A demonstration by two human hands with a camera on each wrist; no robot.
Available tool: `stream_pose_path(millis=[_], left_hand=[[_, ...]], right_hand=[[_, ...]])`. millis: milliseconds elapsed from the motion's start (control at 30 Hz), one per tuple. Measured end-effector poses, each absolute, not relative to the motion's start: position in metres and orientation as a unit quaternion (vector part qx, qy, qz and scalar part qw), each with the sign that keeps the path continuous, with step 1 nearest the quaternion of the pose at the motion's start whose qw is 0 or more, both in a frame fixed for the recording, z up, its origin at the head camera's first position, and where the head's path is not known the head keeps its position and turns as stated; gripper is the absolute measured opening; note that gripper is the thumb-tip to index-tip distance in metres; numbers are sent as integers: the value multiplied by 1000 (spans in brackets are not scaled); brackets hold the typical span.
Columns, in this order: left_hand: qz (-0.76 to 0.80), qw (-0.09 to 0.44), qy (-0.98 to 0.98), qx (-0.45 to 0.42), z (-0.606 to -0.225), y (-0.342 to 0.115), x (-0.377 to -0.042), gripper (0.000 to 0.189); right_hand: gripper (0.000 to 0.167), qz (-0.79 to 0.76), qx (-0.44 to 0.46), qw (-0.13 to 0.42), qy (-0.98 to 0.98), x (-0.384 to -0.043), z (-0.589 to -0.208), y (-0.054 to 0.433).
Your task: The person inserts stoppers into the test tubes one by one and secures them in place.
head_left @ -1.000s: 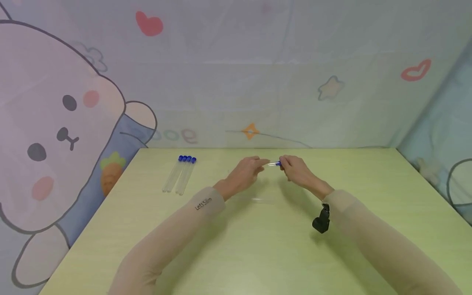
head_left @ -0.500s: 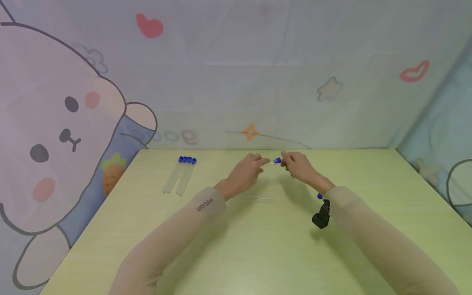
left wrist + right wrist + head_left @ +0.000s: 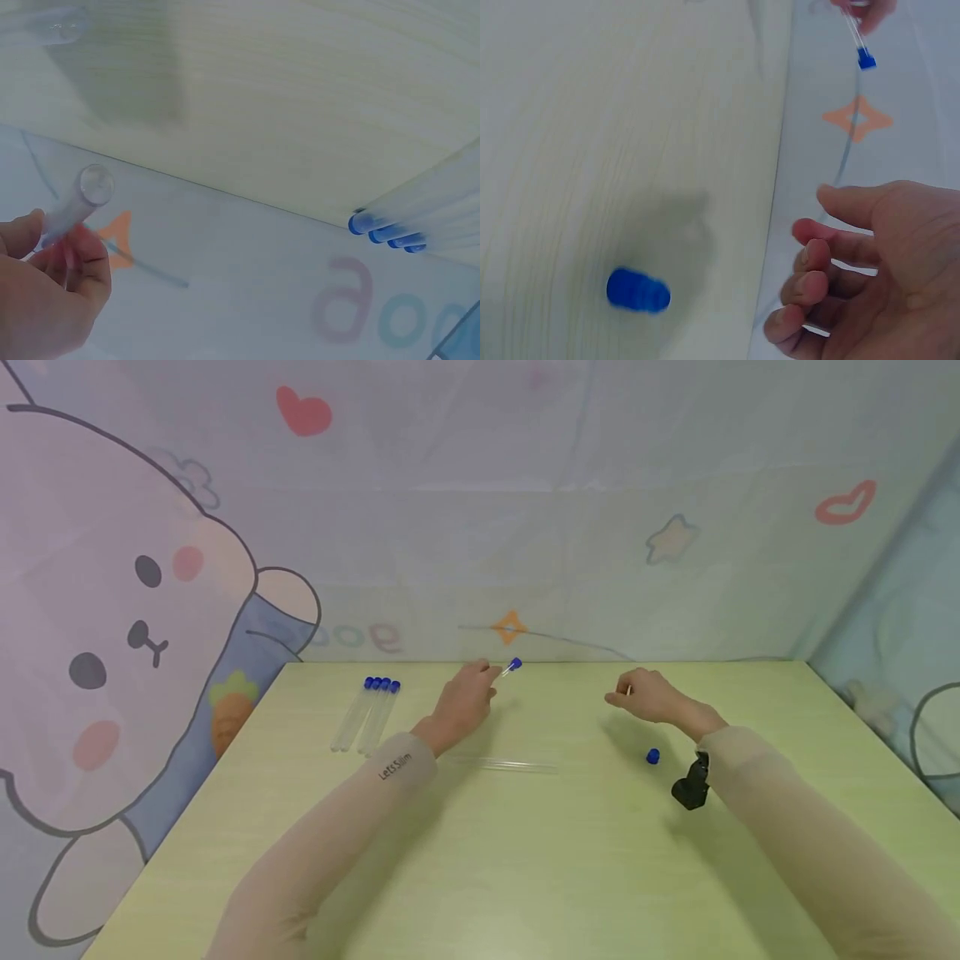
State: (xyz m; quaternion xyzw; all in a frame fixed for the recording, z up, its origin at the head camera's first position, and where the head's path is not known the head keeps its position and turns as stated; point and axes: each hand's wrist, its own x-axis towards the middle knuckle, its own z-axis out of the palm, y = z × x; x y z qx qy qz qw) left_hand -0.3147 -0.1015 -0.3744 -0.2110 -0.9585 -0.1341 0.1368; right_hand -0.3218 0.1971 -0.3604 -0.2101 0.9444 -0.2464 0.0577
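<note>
In the head view, my left hand (image 3: 462,703) pinches a clear test tube (image 3: 75,204) between thumb and fingers above the far part of the table. A blue cap (image 3: 515,663) sits on the tube's far end. Off to the right, my right hand (image 3: 649,697) hovers with loosely curled fingers, nothing between them. Below it a loose blue cap (image 3: 637,290) lies on the table. One clear tube (image 3: 517,767) without a visible cap lies crosswise in front of my left hand, its left end hard to see.
Several blue-capped test tubes (image 3: 378,718) lie side by side at the back left of the light wooden table (image 3: 525,877). Behind the table's far edge hangs a printed cloth (image 3: 480,527). A black wrist camera (image 3: 692,783) hangs under the right sleeve.
My right hand has let go of the tube's capped end and moved right. My left hand has drawn the capped tube left, tilting it upward. The loose cap has come into full view.
</note>
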Motion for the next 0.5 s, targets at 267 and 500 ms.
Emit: stream_pose_path(millis=[267, 500], left_hand=[[-128, 131, -972, -149, -377, -120, -321, 27], [-118, 128, -979, -105, -380, -137, -324, 26]], right_hand=[[35, -185, -167, 236, 939, -318, -359, 218], [34, -163, -133, 310, 927, -306, -354, 223]])
